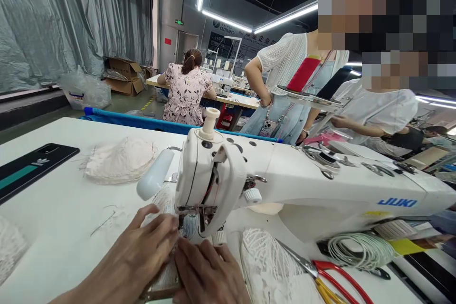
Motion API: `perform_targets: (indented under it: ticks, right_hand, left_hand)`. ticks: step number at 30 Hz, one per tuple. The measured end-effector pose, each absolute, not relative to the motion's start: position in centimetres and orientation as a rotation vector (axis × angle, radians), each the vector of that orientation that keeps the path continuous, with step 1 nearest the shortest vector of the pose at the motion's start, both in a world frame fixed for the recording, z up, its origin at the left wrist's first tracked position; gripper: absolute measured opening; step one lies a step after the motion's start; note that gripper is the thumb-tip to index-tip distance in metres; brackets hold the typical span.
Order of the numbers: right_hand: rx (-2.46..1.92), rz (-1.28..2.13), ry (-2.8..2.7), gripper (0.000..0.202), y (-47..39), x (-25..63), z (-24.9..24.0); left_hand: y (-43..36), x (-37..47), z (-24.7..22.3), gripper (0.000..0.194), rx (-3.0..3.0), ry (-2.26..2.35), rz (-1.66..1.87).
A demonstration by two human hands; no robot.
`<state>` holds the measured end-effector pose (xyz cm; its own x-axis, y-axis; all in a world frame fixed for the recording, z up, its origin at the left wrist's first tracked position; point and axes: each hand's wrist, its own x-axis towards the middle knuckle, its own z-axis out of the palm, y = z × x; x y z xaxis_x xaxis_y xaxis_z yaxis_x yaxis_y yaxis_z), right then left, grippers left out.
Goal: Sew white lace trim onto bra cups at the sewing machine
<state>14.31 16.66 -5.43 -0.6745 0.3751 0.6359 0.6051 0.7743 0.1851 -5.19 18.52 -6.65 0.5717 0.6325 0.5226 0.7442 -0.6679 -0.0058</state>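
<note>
A white sewing machine (278, 166) stands before me, its needle area low in the middle of the view. My left hand (149, 242) is closed at the left of the presser foot, its fingers on a piece of white lace fabric (166, 198). Just in front of the needle, my right hand (210, 270) is curled with its fingertips down on the same work. Between and under the fingers the fabric is mostly hidden. More white lace (269, 261) lies right of my right hand, and a stack of pale cup-shaped lace pieces (121, 159) sits at the left.
Red-and-yellow-handled scissors (320, 270) lie at the right by a coil of pale cord (361, 251). A dark phone-like slab (35, 166) is on the white table (71, 218). Red thread (303, 73) stands behind the machine. Several people are beyond the table, one seated (187, 88).
</note>
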Motion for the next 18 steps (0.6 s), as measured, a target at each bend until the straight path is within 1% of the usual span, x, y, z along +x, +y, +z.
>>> perform_targets:
  ticks: [5, 8, 13, 17, 18]
  right_hand:
    - [-0.701, -0.471, -2.32, 0.036, 16.5, 14.3, -4.9]
    - [-0.673, -0.471, -2.298, 0.04, 16.5, 14.0, -4.8]
    - [-0.642, -0.443, -2.182, 0.03, 16.3, 13.2, -4.9]
    - [-0.678, -0.44, -2.188, 0.028, 16.2, 13.1, -5.2]
    - [-0.685, -0.442, -2.197, 0.027, 16.2, 13.1, -5.3]
  left_hand:
    - [17.6, -4.7, -8.0, 0.01, -2.635, -1.079, -0.767]
    - [17.5, -4.8, -8.1, 0.025, -2.627, -1.091, -0.777]
    - [17.8, -5.5, -8.3, 0.028, -2.64, -1.096, -0.775]
    - [18.0, -5.6, -8.2, 0.013, -2.664, -1.116, -0.766]
    - [18.0, -5.6, -8.1, 0.013, -2.669, -1.122, -0.766]
